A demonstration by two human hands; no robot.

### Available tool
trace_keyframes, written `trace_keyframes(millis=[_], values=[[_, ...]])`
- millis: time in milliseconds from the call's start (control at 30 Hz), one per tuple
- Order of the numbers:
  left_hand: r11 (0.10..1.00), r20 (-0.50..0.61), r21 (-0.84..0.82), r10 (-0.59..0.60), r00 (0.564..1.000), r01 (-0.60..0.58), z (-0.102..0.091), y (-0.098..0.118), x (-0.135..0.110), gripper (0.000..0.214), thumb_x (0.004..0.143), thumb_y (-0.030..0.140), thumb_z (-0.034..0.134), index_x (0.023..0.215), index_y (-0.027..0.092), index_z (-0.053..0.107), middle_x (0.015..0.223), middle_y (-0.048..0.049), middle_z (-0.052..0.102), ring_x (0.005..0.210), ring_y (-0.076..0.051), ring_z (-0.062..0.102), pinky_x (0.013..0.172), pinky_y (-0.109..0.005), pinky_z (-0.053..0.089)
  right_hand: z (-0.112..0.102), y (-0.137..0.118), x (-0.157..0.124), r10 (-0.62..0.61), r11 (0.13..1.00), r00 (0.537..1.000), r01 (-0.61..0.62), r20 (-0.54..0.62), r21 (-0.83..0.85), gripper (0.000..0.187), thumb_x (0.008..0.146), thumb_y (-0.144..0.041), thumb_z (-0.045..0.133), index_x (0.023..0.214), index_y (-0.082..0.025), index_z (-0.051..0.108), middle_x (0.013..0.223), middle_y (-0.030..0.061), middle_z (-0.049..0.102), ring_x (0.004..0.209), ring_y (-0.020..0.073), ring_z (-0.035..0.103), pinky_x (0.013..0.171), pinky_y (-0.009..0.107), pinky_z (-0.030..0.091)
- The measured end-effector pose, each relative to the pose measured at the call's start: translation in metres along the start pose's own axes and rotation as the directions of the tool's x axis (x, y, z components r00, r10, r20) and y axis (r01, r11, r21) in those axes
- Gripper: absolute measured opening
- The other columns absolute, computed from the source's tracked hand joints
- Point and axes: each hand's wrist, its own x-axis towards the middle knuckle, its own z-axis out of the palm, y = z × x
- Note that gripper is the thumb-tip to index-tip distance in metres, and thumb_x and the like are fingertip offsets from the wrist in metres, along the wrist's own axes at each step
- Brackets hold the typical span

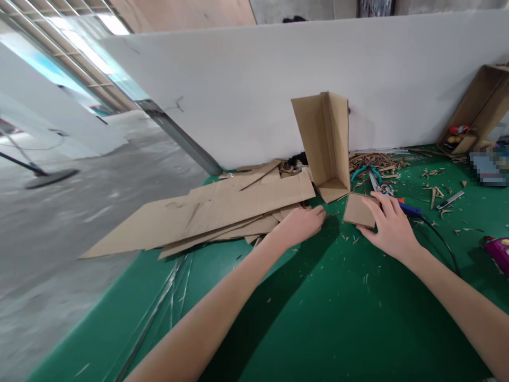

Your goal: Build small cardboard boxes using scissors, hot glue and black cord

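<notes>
My right hand [387,223] grips the right side of a small square cardboard piece [358,209], thumb on its near edge and fingers over the top. To the left, my left hand [303,227] is closed low over the green table; whatever lies in its fingers is hidden. Beside that hand rests a stack of long flat cardboard sheets [222,209]. Just behind both hands an open-sided cardboard box form [328,143] stands upright against the white panel. Teal-handled pliers [360,171] and scissors [374,183] lie beyond the square piece.
Cardboard scraps [377,162] are heaped along the white panel [258,90]. A blue-handled corded tool [409,210] lies by my right hand, with a utility knife [450,200] farther right. Another cardboard box [477,109] leans at the far right, above a purple packet [497,253]. The green table [318,318] ends at left.
</notes>
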Motion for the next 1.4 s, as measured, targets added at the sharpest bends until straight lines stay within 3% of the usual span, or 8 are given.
trace_keyframes(millis=[233, 400, 467, 600, 700, 833, 1267, 1400], values=[[0.941, 0.01, -0.321, -0.109, 0.994, 0.106, -0.02, -0.008, -0.006, 0.027, 0.098, 0.03, 0.037, 0.1, 0.019, 0.061, 0.097, -0.0066, 0.071, 0.083, -0.02, 0.067, 0.07, -0.029, 0.048, 0.002, 0.002, 0.0, 0.0, 1.0, 1.0, 0.0, -0.004, -0.011, 0.056, 0.089, -0.038, 0.063, 0.137, -0.017, 0.045, 0.137, 0.0195, 0.052, 0.122, 0.037, 0.051, 0.093, 0.051, 0.053], [0.903, -0.061, -0.186, -0.405, 0.912, 0.388, -0.035, -0.011, -0.01, 0.074, 0.084, 0.071, 0.052, 0.131, 0.014, 0.048, 0.126, -0.0169, 0.064, 0.096, -0.034, 0.067, 0.068, -0.036, 0.048, 0.004, 0.003, -0.001, 0.006, 1.0, 1.0, -0.006, -0.022, 0.006, 0.065, 0.088, -0.039, 0.063, 0.144, -0.018, 0.037, 0.137, 0.0194, 0.052, 0.121, 0.0363, 0.051, 0.094, 0.052, 0.053], [0.892, -0.1, -0.19, -0.433, 0.896, 0.41, -0.039, -0.012, -0.012, 0.073, 0.085, 0.07, 0.051, 0.134, 0.016, 0.046, 0.131, -0.0171, 0.061, 0.096, -0.033, 0.068, 0.068, -0.035, 0.048, 0.004, 0.003, -0.001, 0.008, 1.0, 1.0, -0.008, -0.016, 0.005, 0.066, 0.089, -0.039, 0.062, 0.146, -0.02, 0.035, 0.137, 0.0191, 0.052, 0.121, 0.0365, 0.051, 0.092, 0.052, 0.054], [0.897, -0.08, -0.226, -0.406, 0.91, 0.38, -0.038, -0.011, -0.012, 0.03, 0.099, 0.039, 0.04, 0.117, 0.02, 0.056, 0.117, -0.0093, 0.068, 0.088, -0.026, 0.069, 0.066, -0.034, 0.047, 0.004, 0.002, -0.001, 0.009, 1.0, 1.0, -0.009, -0.012, -0.001, 0.066, 0.088, -0.04, 0.062, 0.146, -0.02, 0.035, 0.137, 0.0192, 0.052, 0.12, 0.0364, 0.052, 0.092, 0.052, 0.053], [0.92, -0.1, -0.192, -0.364, 0.926, 0.341, -0.032, -0.008, -0.01, 0.025, 0.099, 0.028, 0.039, 0.116, 0.022, 0.056, 0.12, -0.0076, 0.067, 0.092, -0.026, 0.069, 0.067, -0.034, 0.048, 0.003, 0.002, -0.001, 0.014, 1.0, 1.0, -0.014, -0.004, -0.007, 0.065, 0.088, -0.04, 0.063, 0.144, -0.019, 0.037, 0.137, 0.0194, 0.052, 0.12, 0.0367, 0.051, 0.091, 0.051, 0.054], [0.94, -0.104, -0.175, -0.312, 0.944, 0.291, -0.027, -0.006, -0.009, 0.025, 0.099, 0.029, 0.04, 0.116, 0.021, 0.057, 0.124, -0.0071, 0.066, 0.094, -0.025, 0.068, 0.068, -0.033, 0.048, 0.003, 0.002, -0.001, 0.019, 1.0, 1.0, -0.019, 0.002, -0.001, 0.064, 0.088, -0.041, 0.063, 0.144, -0.02, 0.038, 0.137, 0.0191, 0.052, 0.121, 0.0369, 0.051, 0.09, 0.052, 0.054], [0.95, -0.015, -0.09, -0.3, 0.954, 0.298, -0.032, -0.001, -0.005, 0.041, 0.103, 0.036, 0.027, 0.084, 0.019, 0.058, 0.082, -0.0057, 0.071, 0.071, -0.021, 0.067, 0.054, -0.029, 0.036, 0.002, 0.002, -0.001, 0.015, 1.0, 1.0, -0.015, 0.015, 0.0, 0.064, 0.089, -0.04, 0.061, 0.145, -0.02, 0.037, 0.138, 0.0191, 0.051, 0.121, 0.0368, 0.051, 0.091, 0.052, 0.054], [0.966, -0.037, -0.121, -0.235, 0.971, 0.229, -0.026, -0.004, -0.007, 0.028, 0.101, 0.03, 0.035, 0.099, 0.019, 0.06, 0.102, -0.0071, 0.071, 0.083, -0.023, 0.068, 0.06, -0.03, 0.042, 0.003, 0.003, -0.001, 0.015, 1.0, 1.0, -0.015, 0.013, 0.003, 0.065, 0.089, -0.04, 0.061, 0.146, -0.021, 0.036, 0.137, 0.019, 0.051, 0.121, 0.0369, 0.05, 0.09, 0.052, 0.054]])
